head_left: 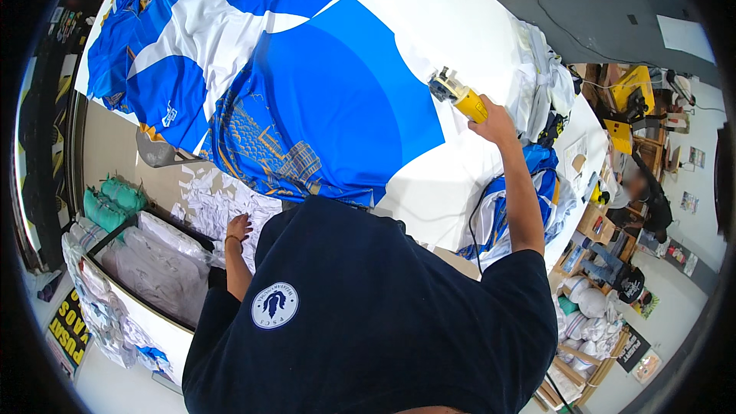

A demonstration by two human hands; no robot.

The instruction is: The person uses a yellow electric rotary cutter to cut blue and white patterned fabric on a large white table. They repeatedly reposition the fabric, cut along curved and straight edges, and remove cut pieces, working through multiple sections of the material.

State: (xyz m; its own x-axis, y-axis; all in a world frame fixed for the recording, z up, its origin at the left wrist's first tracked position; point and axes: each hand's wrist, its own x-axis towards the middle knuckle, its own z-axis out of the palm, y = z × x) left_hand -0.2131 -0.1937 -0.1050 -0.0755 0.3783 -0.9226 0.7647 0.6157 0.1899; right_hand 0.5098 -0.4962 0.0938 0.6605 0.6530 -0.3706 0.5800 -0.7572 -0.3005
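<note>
My right hand (494, 123) is wrapped round the yellow body of a handheld electric fabric cutter (465, 100). Its metal head points to the left, beside the edge of a large blue and white printed fabric (337, 84). That fabric spreads over a white table (445, 176) and bunches up in folds toward the left, with gold patterned print along its near part. Below the table's near edge, my left hand (239, 228) hangs away from the fabric. Its fingers are apart and it holds nothing.
White scraps (218, 203) litter the floor by my left hand. A bin of white cloth (153, 261) and green bundles (115, 203) stand at left. Folded fabrics (540, 69) line the table's right side; a dark cord (477, 222) hangs near my right arm. Other people (652, 195) are at far right.
</note>
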